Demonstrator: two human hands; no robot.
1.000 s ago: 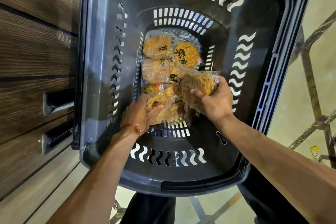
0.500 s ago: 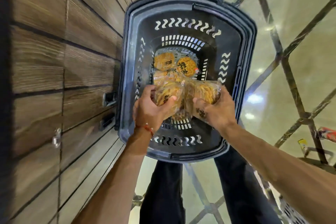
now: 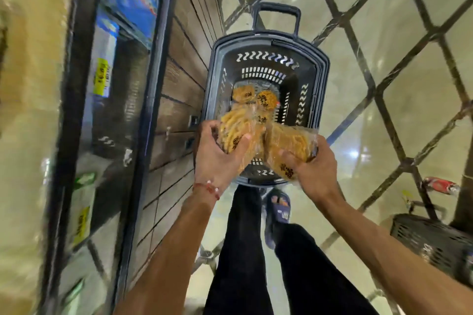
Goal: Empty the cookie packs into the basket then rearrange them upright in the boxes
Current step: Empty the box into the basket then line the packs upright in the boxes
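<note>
A blurred shelf [image 3: 110,84] runs down the left, and the dark basket [image 3: 323,79] sits on the floor just beside its wooden base. Above the basket's near end, the left hand [image 3: 215,153] grips a bundle of cookie packs [image 3: 238,128] and the right hand [image 3: 311,169] grips a second bundle [image 3: 289,143], fingers curled round each. A few loose packs [image 3: 256,97] lie on the basket's bottom. The step appears to be refilling the boxes; next, the bundles need standing upright in a box, though none is clearly visible.

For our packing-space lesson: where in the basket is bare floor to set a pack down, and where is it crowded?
Bare floor shows at the near end of the basket, between the left hand and right hand, and beside its right wall. The far end is crowded with loose cookie packs. The bundles held in both hands hide the middle.
</note>
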